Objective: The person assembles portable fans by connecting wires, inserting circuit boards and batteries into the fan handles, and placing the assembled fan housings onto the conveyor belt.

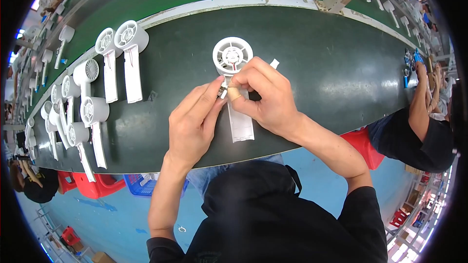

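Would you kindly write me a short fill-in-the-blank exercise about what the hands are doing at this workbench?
1. Both hands work on a white plastic handheld fan lying on the dark ____ work surface.
2. The right hand has a tan bandage on its ____.
3. A group of similar white fan housings lies to the person's ____.
4. The left hand pinches a small part beside the fan's ____.

Missing words: green; thumb; left; handle

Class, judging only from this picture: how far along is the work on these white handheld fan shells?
Looks done: a batch of white fan shells lies at the person's left on the dark bench. In hand: left hand and right hand pinch a small part at one fan shell's neck. What's left: cannot tell.
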